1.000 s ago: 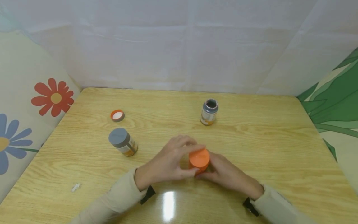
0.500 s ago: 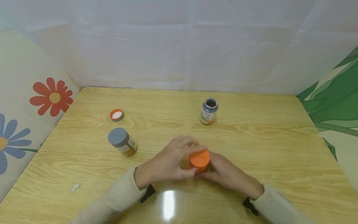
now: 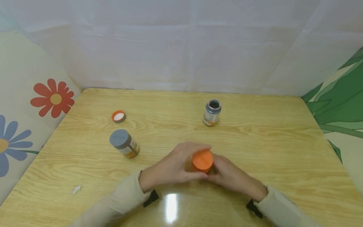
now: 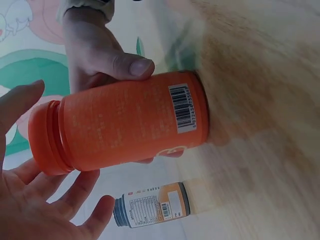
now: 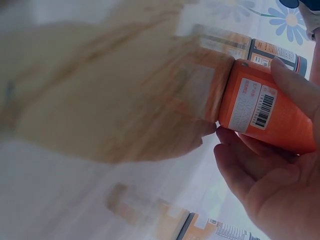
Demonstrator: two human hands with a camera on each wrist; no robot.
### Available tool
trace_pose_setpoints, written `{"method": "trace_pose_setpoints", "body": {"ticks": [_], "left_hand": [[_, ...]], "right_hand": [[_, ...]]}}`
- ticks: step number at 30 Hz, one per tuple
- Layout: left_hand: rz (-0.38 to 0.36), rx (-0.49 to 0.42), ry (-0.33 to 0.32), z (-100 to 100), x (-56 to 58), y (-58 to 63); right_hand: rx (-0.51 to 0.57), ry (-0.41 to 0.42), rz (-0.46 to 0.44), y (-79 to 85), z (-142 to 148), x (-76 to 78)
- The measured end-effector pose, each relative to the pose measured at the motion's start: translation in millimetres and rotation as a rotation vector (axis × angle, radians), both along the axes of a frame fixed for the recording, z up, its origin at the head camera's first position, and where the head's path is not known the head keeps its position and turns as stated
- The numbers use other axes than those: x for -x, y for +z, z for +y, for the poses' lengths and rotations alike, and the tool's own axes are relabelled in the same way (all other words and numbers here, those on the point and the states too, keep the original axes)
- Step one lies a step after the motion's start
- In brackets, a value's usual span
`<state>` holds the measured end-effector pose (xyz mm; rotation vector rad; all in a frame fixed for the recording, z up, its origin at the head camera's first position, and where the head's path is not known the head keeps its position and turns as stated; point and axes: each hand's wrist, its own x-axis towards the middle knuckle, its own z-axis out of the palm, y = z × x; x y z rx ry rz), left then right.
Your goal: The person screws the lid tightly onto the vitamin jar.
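Note:
An orange bottle (image 4: 120, 122) with a barcode label stands upright on the table, its orange cap (image 3: 202, 160) on top. My right hand (image 3: 231, 176) grips the bottle's body, thumb on one side and fingers curled round the other. Around the cap, my left hand (image 3: 173, 167) has its thumb and fingers spread wide. A gap shows between the left thumb and the cap (image 4: 42, 137) in the left wrist view, with the other fingers close by the cap's far side.
Farther back stands an uncapped grey bottle (image 3: 212, 115) with a dark mouth. At left are a grey-lidded bottle (image 3: 124, 143) and an upturned lid (image 3: 118, 116) with an orange rim. A white cloth (image 3: 187, 47) hangs behind the wooden table (image 3: 269, 126).
My left hand has loosened from the cap: its fingers have straightened and spread, and its thumb has slid rightward along the near side. The right hand keeps its grip on the orange bottle.

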<state>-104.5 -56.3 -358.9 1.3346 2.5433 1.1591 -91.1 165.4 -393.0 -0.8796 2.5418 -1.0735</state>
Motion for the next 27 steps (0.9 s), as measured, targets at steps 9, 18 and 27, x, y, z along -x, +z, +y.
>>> {"method": "trace_pose_setpoints", "body": {"ticks": [9,18,27], "left_hand": [[-0.165,-0.066,0.116,1,-4.7,-0.8],[-0.197,-0.158,0.103,-2,-4.4,-6.3],[-0.187,-0.188,0.040,2,-4.4,-10.9]], "right_hand": [[-0.009,-0.019,-0.059,0.6,-2,0.1],[0.019,-0.008,-0.103,0.7,0,0.1],[0.003,-0.002,-0.015,0.4,1,-1.0]]}}
